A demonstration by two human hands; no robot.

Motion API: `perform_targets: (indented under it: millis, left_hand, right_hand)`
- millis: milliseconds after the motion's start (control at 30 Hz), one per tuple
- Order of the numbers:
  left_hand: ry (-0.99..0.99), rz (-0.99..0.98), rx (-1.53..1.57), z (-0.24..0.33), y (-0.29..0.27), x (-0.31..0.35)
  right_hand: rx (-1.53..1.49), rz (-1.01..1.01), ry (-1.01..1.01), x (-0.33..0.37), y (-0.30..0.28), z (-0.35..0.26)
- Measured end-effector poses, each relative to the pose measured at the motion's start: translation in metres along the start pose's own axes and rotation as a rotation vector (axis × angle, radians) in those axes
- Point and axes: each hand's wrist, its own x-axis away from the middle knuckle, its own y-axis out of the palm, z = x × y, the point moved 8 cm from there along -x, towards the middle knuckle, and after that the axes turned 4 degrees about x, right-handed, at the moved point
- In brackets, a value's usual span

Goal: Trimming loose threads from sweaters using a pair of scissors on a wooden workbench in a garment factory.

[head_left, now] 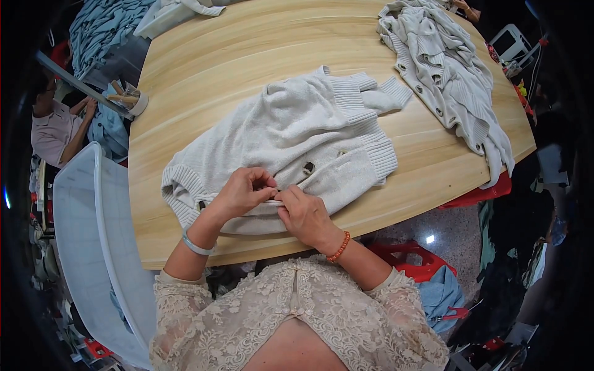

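Observation:
A light beige knitted cardigan [297, 117] lies on the wooden table in front of me, its ribbed collar at the left and its ribbed hem at the right. Along its front edge sits a dark button [309, 167]. My left hand [242, 193] is closed, pinching the front edge between thumb and fingers. Close against it, almost fingertip to fingertip, my right hand [306, 216] pinches the same edge. Whatever small part lies between the fingertips is hidden by them.
More beige buttoned knitwear [445, 74] is heaped on the table's right side. A translucent white tub [74, 210] stands left of the table [204, 80]. Beyond it sit a seated person [55, 127] and a blue-grey garment pile [108, 31]. A red stool [402, 256] stands at lower right.

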Motion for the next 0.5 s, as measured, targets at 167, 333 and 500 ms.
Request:
perform_targets:
  millis: [167,333,500]
  left_hand:
    - [-0.196,0.011,0.251,-0.012,-0.002,0.007]
    - [-0.013,-0.052,0.27,-0.001,0.006,0.014]
    - [0.218,0.062,-0.236,0.023,0.008,0.028]
  right_hand:
    - [-0.006,0.157,-0.023,0.0,-0.017,-0.008]
    - [0.091,0.065,0.032,0.004,-0.004,0.003]
    - [0.003,-0.038,0.059,0.001,0.001,0.011]
